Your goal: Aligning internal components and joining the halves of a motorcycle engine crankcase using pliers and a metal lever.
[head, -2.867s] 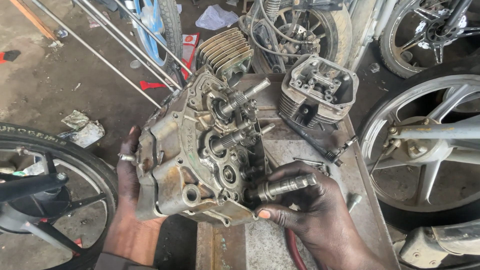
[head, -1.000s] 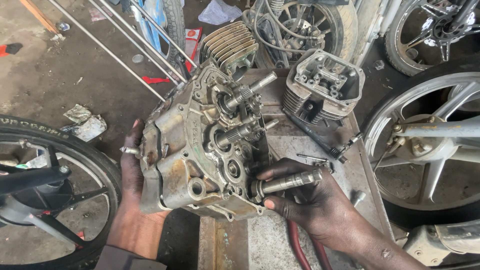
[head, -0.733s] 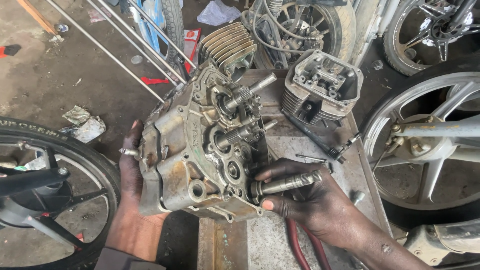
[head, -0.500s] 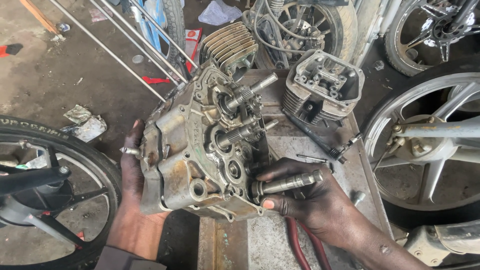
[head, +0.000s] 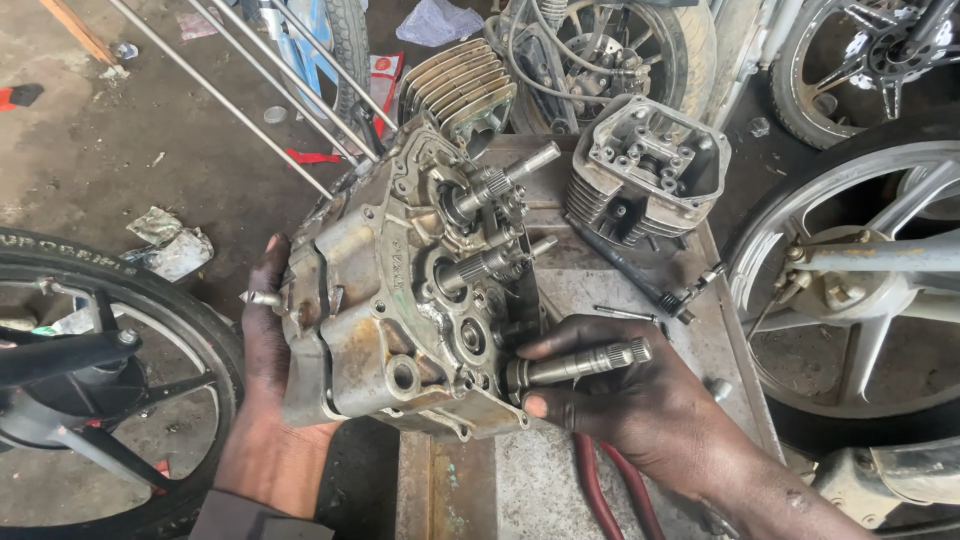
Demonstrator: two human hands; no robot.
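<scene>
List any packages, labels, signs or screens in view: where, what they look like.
Red and white packet: on the floor, top centre, behind the rods, flat.
Crumpled wrapper: floor at left, near the tyre, silver-grey.
Raised lettering: along the black tyre's sidewall, left edge.
No signs or screens.

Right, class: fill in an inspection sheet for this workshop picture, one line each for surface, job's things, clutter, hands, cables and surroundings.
Surface: metal bench, greasy and scratched.
Job's things: engine crankcase stands on the bench edge, gear shafts sticking out; splined shaft at its lower right.
Clutter: cylinder head, finned cylinder, loose bolt, red-handled tool.
Hands: left hand steadies the crankcase's left side; right hand grips the splined shaft.
Cables: bundle by the rear wheel.
Surroundings: motorcycle wheels both sides, crumpled paper on the concrete floor.
</scene>
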